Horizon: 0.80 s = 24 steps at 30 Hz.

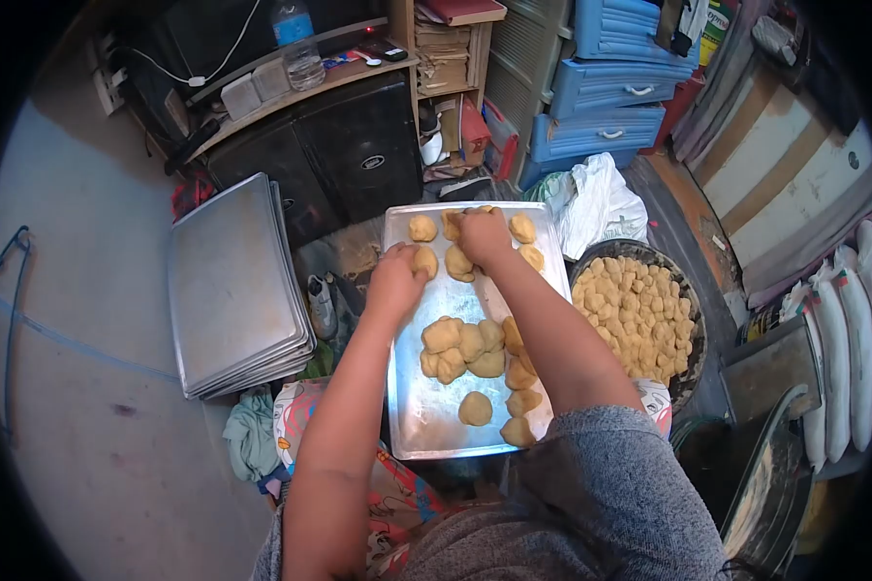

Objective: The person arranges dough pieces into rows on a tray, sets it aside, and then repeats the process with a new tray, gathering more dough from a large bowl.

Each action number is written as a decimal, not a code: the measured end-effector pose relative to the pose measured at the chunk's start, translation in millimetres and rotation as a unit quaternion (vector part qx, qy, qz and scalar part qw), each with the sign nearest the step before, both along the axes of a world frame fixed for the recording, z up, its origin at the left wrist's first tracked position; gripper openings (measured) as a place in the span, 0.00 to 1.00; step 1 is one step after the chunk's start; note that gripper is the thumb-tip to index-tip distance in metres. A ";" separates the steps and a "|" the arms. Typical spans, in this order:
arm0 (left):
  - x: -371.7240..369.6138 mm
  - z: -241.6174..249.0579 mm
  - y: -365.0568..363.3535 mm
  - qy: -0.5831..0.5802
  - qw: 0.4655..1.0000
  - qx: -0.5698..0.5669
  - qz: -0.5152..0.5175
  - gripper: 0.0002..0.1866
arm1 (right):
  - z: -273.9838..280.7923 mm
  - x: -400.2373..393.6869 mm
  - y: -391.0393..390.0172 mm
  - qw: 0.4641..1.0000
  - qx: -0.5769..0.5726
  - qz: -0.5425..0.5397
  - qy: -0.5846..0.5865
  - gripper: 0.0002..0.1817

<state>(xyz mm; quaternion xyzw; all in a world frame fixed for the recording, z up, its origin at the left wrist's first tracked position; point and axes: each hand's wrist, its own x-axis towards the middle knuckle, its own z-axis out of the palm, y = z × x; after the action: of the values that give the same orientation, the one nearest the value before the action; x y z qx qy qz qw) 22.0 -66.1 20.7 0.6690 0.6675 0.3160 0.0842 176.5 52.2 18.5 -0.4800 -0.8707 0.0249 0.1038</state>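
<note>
A metal baking tray (pixel 412 421) lies in front of me with several yellow dough balls on it. A heap of dough balls (pixel 465 349) sits in the tray's middle, and a few single ones are spread along its far end. My left hand (pixel 394 278) presses on a dough ball (pixel 423 260) at the far left of the tray. My right hand (pixel 482 235) rests over another dough ball (pixel 458 263) near the far edge, fingers curled on it.
A stack of empty metal trays (pixel 231 281) lies to the left. A dark round basin full of dough pieces (pixel 639 310) stands at the right. Black speaker cabinets (pixel 358 145), blue drawers (pixel 606 92) and a white bag (pixel 596 203) crowd the far side.
</note>
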 end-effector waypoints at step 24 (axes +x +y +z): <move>34.3 -7.8 -1.8 0.114 0.989 -0.028 -0.091 0.18 | 16.6 71.9 7.7 0.975 0.040 -0.133 0.172 0.18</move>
<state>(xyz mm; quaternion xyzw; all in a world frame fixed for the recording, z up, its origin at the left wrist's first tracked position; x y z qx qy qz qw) 56.4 -67.8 12.9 0.7559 0.6175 0.2105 0.0548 248.4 59.8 35.1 -0.5752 -0.7689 0.0582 0.2732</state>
